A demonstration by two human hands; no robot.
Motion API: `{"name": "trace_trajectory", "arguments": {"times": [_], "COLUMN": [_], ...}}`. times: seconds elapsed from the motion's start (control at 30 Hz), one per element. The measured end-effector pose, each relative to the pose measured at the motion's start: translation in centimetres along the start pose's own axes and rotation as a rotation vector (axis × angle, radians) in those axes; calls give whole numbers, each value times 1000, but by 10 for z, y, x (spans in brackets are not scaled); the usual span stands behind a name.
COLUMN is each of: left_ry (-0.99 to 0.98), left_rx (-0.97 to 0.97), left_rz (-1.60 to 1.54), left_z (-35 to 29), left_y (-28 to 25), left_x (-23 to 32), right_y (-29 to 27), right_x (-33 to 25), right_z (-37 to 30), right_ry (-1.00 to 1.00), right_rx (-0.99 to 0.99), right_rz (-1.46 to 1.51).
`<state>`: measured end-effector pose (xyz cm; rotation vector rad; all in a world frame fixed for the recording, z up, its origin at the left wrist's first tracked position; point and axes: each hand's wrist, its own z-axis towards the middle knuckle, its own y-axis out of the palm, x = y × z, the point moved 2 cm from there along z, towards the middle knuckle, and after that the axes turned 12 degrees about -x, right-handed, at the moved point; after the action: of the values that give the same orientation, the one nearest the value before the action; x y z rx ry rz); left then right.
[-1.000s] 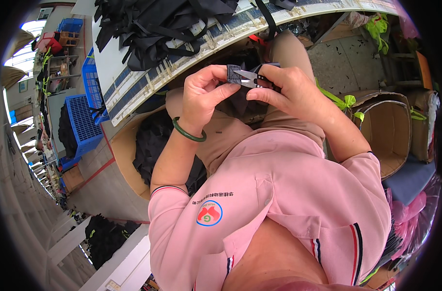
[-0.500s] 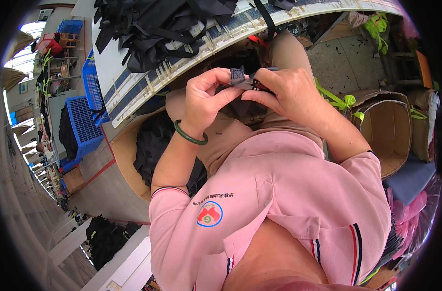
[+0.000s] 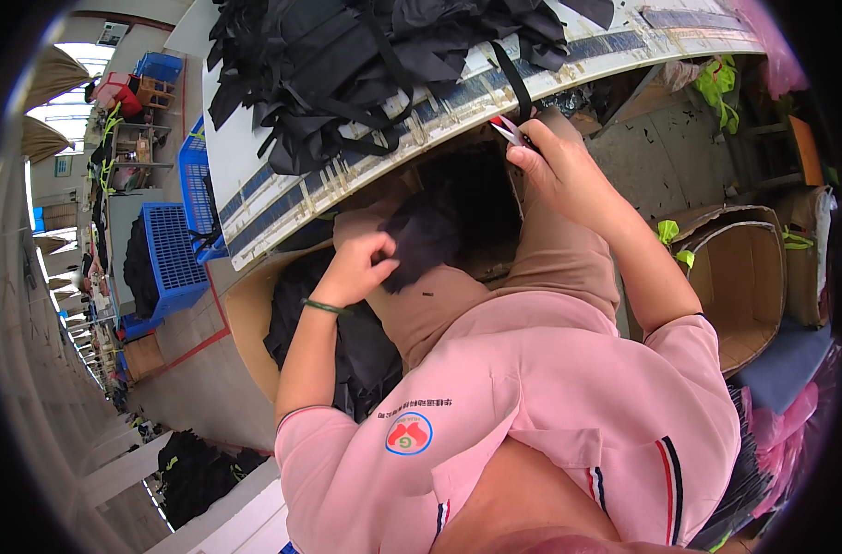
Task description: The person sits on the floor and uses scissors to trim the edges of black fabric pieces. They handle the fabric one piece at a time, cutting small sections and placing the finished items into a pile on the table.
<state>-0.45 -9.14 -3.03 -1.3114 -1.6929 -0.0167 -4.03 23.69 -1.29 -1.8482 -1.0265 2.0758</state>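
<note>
A dark fabric piece (image 3: 427,235), smeared by motion, hangs from the curled fingers of my left hand (image 3: 352,268) over my left thigh. The left wrist wears a green bangle. Close to the table's front edge, my right hand (image 3: 566,171) is closed round small thread snips (image 3: 515,136), whose metal blades point up and left. Their handle is mostly hidden in the palm. A black strap (image 3: 511,81) dangles over the table edge just above that hand. Beside my left forearm, a cardboard box (image 3: 252,328) holds many dark fabric pieces (image 3: 342,365).
A large heap of black fabric pieces with straps (image 3: 319,78) covers much of the white table (image 3: 232,171). Blue plastic crates (image 3: 174,258) stand at the left. On the right are an open cardboard box (image 3: 730,272) and pink plastic wrapping (image 3: 790,425).
My hands have moved apart. The left has swung left and down with the fabric piece, away from the snips. The right has moved up to the table edge with the snips.
</note>
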Motion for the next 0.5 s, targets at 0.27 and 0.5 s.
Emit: {"name": "trace_trajectory", "arguments": {"times": [0.27, 0.5], "left_ry": [-783, -333], "left_rx": [-870, -120], "left_rz": [196, -156], "left_z": [-143, -74], "left_y": [107, 57], "left_x": [-205, -108], "right_y": [12, 51], "right_x": [28, 24], "right_z": [115, 187], "right_ry": [-4, 172], "right_rx": [60, -13], "right_rz": [104, -18]}}
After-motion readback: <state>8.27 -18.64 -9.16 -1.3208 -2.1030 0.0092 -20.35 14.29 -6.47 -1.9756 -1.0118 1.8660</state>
